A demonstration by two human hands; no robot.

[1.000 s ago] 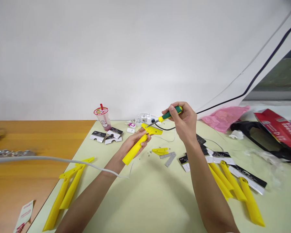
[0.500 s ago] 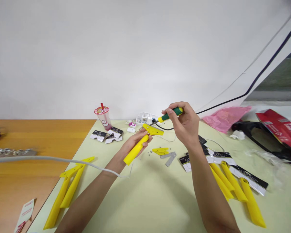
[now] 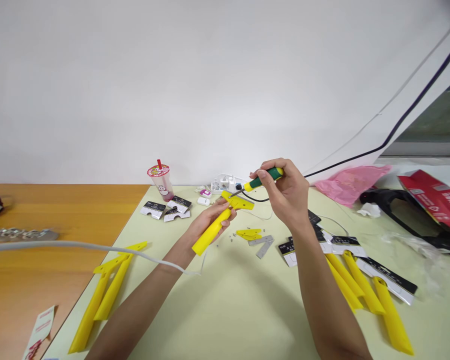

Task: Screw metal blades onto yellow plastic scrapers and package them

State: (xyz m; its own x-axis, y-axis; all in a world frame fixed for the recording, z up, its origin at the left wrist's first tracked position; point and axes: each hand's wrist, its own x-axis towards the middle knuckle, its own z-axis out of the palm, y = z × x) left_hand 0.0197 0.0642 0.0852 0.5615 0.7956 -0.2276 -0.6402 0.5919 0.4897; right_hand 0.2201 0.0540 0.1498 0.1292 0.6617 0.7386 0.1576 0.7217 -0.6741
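Your left grip (image 3: 207, 216) is hugging the yellow tool (image 3: 211, 233), and to its right your right grip (image 3: 288, 189) is pinching the screwdriver (image 3: 265, 178), whose tip is poking the tool's wide end. You are likely slipping less when you are pushing straight and turning slowly.

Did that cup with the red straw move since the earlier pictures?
No: the cup stands in the same spot by the pale table's back-left corner.
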